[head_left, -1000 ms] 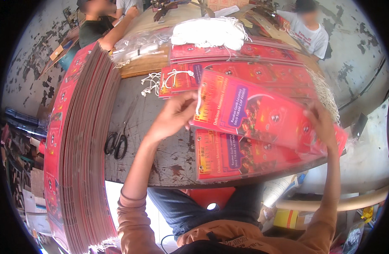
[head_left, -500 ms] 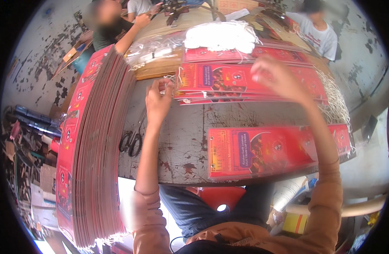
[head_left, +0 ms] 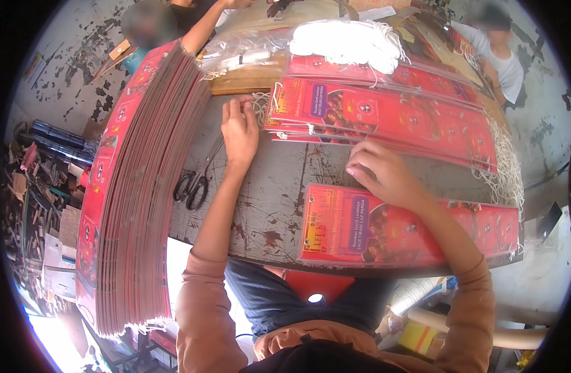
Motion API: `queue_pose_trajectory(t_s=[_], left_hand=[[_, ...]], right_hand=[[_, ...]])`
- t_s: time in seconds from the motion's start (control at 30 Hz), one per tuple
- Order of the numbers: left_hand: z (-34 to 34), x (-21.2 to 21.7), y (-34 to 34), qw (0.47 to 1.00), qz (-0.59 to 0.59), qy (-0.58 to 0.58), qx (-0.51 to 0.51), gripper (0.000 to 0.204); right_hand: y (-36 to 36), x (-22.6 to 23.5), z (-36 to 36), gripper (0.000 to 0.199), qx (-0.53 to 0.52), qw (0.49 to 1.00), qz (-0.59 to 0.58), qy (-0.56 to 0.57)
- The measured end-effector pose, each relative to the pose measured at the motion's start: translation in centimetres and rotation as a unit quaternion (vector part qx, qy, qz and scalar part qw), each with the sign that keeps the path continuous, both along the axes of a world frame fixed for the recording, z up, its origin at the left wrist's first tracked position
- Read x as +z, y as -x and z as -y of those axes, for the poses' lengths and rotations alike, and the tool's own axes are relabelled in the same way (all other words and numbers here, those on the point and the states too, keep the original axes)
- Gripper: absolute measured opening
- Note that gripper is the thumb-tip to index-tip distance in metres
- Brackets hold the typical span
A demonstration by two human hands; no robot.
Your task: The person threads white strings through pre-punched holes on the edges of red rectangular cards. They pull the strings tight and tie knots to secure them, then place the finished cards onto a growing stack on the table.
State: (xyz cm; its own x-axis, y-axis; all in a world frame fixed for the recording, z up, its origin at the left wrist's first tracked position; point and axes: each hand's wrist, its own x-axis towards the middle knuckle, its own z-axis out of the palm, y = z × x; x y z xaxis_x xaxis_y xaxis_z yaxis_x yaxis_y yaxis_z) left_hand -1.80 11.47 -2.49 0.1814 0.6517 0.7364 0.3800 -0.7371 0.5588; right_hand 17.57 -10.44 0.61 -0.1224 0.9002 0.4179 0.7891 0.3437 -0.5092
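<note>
My left hand (head_left: 240,135) is closed beside the left end of a layered pile of long red printed panels (head_left: 385,115). Its fingertips are at a tangle of thin white string (head_left: 259,105); what they pinch is too small to make out. Fingers curled together, my right hand (head_left: 380,169) hovers between that pile and a single red panel (head_left: 385,233) lying nearer me. Any thing in its pinch is hidden. The near panel has eyelets at its left end, and my right forearm crosses above it. White string loops hang from the pile's left end.
Black-handled scissors (head_left: 192,188) lie left of my left forearm. A tall stack of red panels (head_left: 142,205) stands along the left. White cord (head_left: 347,45) is bundled at the back, near clear plastic bags (head_left: 242,53). Loose strings (head_left: 506,161) trail at right. Two people are across the table.
My right hand has come down and toward me from over the pile to the gap before the near panel. My left hand stays by the string at the pile's left end. The view has shifted slightly.
</note>
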Motion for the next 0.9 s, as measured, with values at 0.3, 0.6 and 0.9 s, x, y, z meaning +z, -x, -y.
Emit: queue_pose_trajectory(t_s=[0.3,0.6,0.9], left_hand=[[17.4,7.7,1.2,0.8,0.018,0.174,-0.574,0.055],[27.1,9.5,-1.5,0.378,0.375,0.251,-0.808,0.051],[25.3,9.1,0.6,0.377,0.156,0.424,-0.808,0.058]], right_hand=[[-0.5,-0.9,-0.3,0.014,-0.001,0.999,-0.036,0.022],[-0.5,-0.8,-0.3,0.016,0.002,0.999,-0.042,0.033],[-0.7,-1.2,-0.4,0.011,0.003,0.998,-0.054,0.014]])
